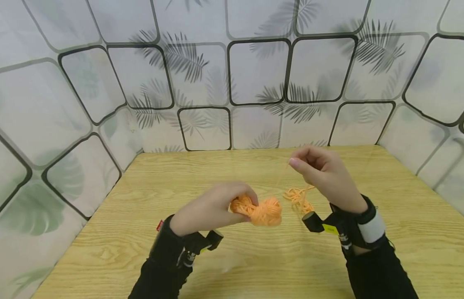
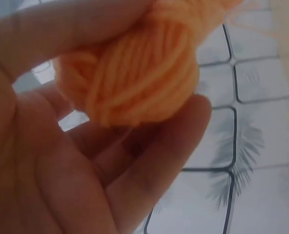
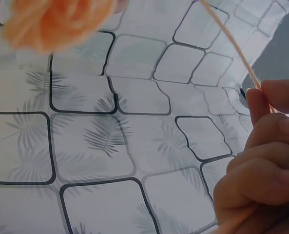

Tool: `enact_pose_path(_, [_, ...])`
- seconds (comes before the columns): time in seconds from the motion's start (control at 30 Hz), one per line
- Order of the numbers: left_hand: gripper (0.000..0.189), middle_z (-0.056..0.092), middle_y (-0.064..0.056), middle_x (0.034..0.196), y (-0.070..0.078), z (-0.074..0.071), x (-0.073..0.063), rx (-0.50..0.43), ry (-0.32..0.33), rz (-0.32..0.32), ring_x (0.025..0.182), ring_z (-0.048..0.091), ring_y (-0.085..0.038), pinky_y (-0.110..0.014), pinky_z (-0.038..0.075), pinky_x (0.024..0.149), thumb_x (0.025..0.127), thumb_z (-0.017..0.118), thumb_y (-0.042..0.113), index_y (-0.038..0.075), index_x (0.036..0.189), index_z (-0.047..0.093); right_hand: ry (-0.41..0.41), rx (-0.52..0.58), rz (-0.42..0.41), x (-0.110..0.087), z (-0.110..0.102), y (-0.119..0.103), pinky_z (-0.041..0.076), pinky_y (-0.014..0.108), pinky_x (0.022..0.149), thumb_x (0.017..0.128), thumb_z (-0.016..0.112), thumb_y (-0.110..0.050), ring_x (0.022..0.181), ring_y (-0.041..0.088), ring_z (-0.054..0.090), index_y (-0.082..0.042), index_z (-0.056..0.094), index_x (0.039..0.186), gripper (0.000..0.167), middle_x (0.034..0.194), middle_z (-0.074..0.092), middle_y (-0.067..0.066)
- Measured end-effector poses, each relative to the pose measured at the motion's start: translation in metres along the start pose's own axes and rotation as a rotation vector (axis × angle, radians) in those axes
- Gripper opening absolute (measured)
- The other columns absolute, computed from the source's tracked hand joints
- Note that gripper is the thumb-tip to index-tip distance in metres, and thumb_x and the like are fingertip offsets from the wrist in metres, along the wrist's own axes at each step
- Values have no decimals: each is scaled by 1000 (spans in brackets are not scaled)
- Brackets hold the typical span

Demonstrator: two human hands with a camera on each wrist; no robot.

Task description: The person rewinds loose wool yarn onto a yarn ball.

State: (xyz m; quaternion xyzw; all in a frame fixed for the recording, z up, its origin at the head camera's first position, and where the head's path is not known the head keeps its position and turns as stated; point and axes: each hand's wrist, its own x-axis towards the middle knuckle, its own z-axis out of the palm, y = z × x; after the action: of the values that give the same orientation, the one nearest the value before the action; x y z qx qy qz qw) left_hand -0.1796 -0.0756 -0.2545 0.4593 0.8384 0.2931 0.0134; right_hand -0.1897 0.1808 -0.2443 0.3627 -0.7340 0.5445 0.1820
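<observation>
An orange ball of yarn (image 1: 267, 212), pinched in at its middle, is gripped by my left hand (image 1: 217, 207) above the table. In the left wrist view the thumb lies over one side of the yarn ball (image 2: 139, 78) and the fingers curl beneath the other. My right hand (image 1: 327, 174), raised to the right, pinches a strand of yarn (image 3: 232, 44) between thumb and index finger. That strand runs taut up and away from the fingertips in the right wrist view. Behind and below the right hand, a loose tangle of orange yarn (image 1: 299, 197) lies on the table.
The wood-grain table (image 1: 254, 265) reaches back to a pale curtain (image 1: 258, 70) with dark rounded squares and leaf prints, which surrounds it at the back and sides. A small red object (image 1: 159, 225) shows beside the left wrist. Both wrists wear black camera mounts.
</observation>
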Motion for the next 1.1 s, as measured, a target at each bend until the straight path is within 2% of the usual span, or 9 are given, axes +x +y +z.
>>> enact_pose_path(0.2, [27, 57, 3, 101, 3, 0, -2, -182, -76, 146, 82, 49, -6, -21, 47, 72, 81, 71, 11, 13, 104, 57, -40, -45, 21, 3, 4, 11, 26, 30, 39, 91, 52, 3, 42, 12, 29, -5, 64, 93, 14, 56, 36, -1])
enact_pose_path(0.43, [26, 57, -7, 102, 4, -3, -6, -432, -25, 204, 81, 49, -10, -25, 47, 68, 82, 67, 2, 6, 105, 55, -168, -79, 47, 8, 12, 23, 29, 29, 41, 94, 50, -4, 43, 13, 29, -7, 63, 94, 13, 56, 35, 0])
enact_pose_path(0.6, [26, 55, -16, 106, 4, -4, -8, -527, 117, 238, 89, 53, -16, -30, 49, 75, 82, 64, -5, -1, 106, 53, -287, -40, 77, 8, 20, 26, 34, 27, 44, 96, 48, -6, 48, 11, 36, -8, 63, 96, 15, 62, 43, -2])
enact_pose_path(0.67, [27, 54, -18, 107, 4, -5, -9, -546, 187, 239, 94, 54, -17, -31, 49, 78, 82, 63, -7, -2, 106, 52, -348, 0, 69, 9, 24, 26, 41, 27, 51, 94, 51, -4, 57, 11, 46, -6, 62, 97, 12, 71, 52, 1])
enact_pose_path(0.77, [29, 53, -19, 110, 4, -5, -9, -567, 299, 232, 97, 54, -18, -30, 49, 79, 82, 64, -6, -5, 108, 51, -404, -33, 75, 7, 29, 27, 48, 28, 67, 93, 53, -7, 76, 10, 53, -2, 60, 103, 13, 90, 58, 3])
enact_pose_path(0.83, [30, 53, -17, 112, 4, -5, -10, -569, 374, 217, 95, 54, -17, -28, 49, 75, 82, 64, -6, -6, 109, 51, -427, -72, 97, 7, 32, 27, 46, 28, 69, 94, 53, -11, 75, 8, 51, -3, 58, 106, 15, 87, 54, 1])
enact_pose_path(0.93, [32, 52, -16, 111, 4, -6, -9, -550, 485, 183, 90, 54, -16, -25, 48, 72, 81, 64, -8, -7, 110, 50, -458, -90, 127, 7, 38, 26, 41, 26, 57, 96, 49, -14, 58, 7, 41, -5, 60, 107, 17, 71, 44, -4])
enact_pose_path(1.0, [33, 52, -15, 111, 3, -6, -8, -526, 554, 143, 88, 53, -15, -24, 48, 72, 81, 63, -10, -7, 111, 50, -475, -79, 122, 7, 41, 24, 34, 26, 50, 97, 48, -12, 49, 7, 31, -6, 62, 102, 17, 62, 36, -5])
enact_pose_path(1.1, [33, 53, -14, 112, 3, -6, -6, -469, 640, 61, 90, 55, -15, -25, 49, 74, 81, 63, -10, -4, 111, 52, -486, -85, 109, 7, 44, 21, 29, 24, 45, 96, 48, -9, 45, 5, 27, -7, 67, 98, 19, 56, 34, -9])
